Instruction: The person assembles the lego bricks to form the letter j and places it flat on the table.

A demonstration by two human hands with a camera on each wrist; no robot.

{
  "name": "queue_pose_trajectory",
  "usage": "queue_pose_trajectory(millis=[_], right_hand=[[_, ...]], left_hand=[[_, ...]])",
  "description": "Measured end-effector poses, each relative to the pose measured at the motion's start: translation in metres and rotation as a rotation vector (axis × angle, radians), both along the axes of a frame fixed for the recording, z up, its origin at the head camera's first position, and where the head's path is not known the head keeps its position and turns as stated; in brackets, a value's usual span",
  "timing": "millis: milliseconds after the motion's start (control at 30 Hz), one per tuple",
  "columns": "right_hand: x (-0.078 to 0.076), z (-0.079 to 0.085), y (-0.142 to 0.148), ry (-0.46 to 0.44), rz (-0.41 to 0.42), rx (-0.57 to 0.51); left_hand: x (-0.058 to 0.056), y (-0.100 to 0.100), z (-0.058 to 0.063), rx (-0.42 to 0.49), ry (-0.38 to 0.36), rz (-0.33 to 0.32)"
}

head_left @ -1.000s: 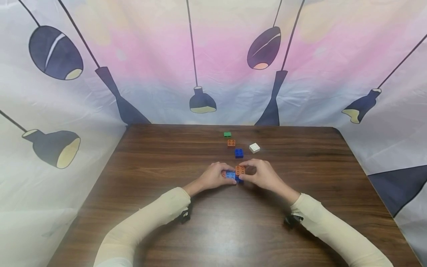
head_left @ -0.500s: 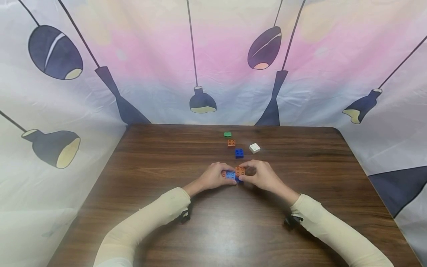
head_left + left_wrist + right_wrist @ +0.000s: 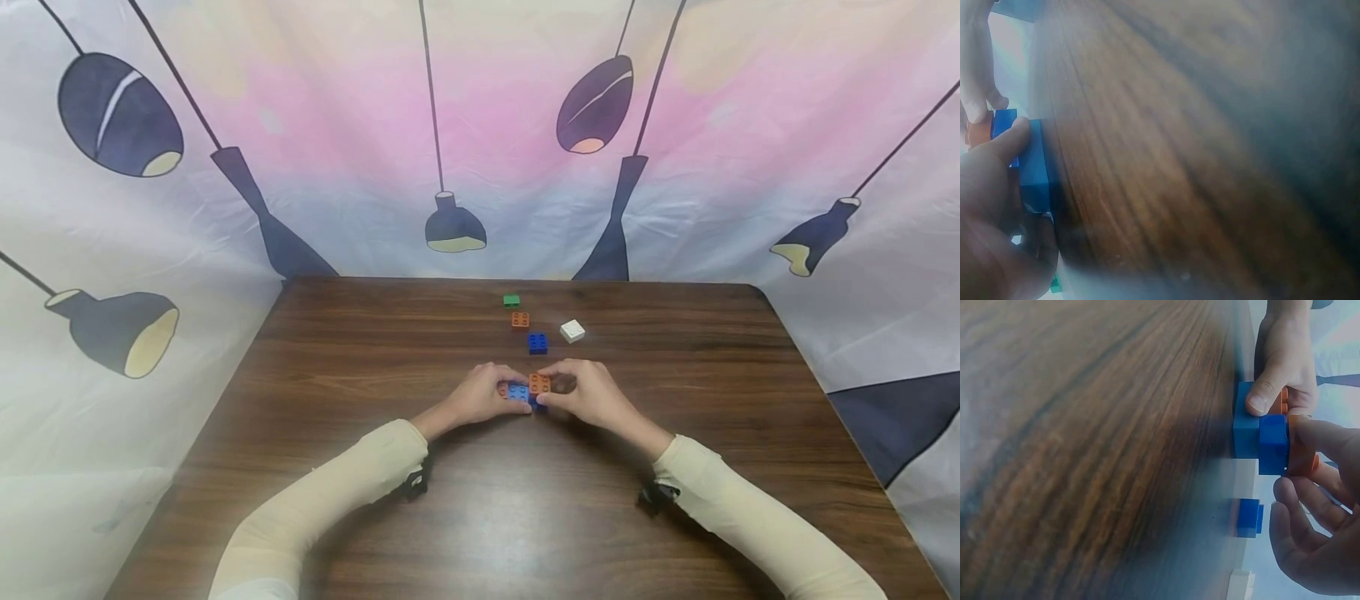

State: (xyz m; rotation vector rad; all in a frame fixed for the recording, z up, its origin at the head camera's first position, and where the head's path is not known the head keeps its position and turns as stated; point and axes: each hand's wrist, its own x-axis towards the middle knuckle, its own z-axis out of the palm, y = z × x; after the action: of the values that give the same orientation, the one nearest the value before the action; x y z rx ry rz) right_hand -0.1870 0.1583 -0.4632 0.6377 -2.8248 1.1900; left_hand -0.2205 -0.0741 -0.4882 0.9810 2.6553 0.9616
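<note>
A small build of toy building bricks stands on the table between my hands. Its base is a light blue brick (image 3: 1246, 439), held by my left hand (image 3: 480, 396) with the thumb against its near side. On the base's right end sits a dark blue brick (image 3: 1273, 445), reaching past that end. Above this one is an orange brick (image 3: 539, 383), which my right hand (image 3: 592, 396) pinches between thumb and fingers. Another orange brick (image 3: 503, 390) shows at the left of the build, partly covered by the left hand.
Beyond the hands lie a dark blue brick (image 3: 537, 343), an orange brick (image 3: 521, 320), a flatter-looking green brick (image 3: 512, 301) and a white brick (image 3: 572, 332). The wooden table (image 3: 360, 333) ends at a printed cloth backdrop (image 3: 337, 167).
</note>
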Motion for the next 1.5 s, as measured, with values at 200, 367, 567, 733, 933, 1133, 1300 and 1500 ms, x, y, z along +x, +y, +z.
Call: queue_pose_trajectory(millis=[200,367,567,733,933,1133,1300,1500], right_hand=[[-0.0003,-0.0003,-0.0007,-0.006,0.003,-0.002],[0.0001,0.0010,-0.0011,0.009,0.002,0.018],[0.0012,0.0024,-0.0008,0.018,-0.001,0.049],[-0.0015,0.0026,0.0000,0.031,0.009,0.069],[-0.0038,0.0029,-0.0001,0.023,0.020,0.087],[-0.0036,0.0015,-0.0005,0.019,0.007,0.068],[-0.0045,0.0012,0.0001,0.022,0.000,0.060],[-0.0033,0.0010,0.0022,-0.005,0.010,0.056]], left_hand=[[-0.0006,-0.0006,-0.0010,0.004,0.007,-0.004],[-0.0003,-0.0003,-0.0001,-0.007,0.001,0.001],[0.0001,0.0007,0.0021,-0.013,-0.005,0.005],[-0.0006,0.0013,0.0018,-0.019,0.007,0.010],[-0.0011,0.0005,0.0014,-0.023,0.005,0.012],[-0.0021,0.0005,0.0014,-0.021,0.007,0.008],[-0.0029,0.0006,0.0020,-0.021,0.004,0.013],[-0.0013,0.0008,0.0015,-0.024,-0.005,0.013]])
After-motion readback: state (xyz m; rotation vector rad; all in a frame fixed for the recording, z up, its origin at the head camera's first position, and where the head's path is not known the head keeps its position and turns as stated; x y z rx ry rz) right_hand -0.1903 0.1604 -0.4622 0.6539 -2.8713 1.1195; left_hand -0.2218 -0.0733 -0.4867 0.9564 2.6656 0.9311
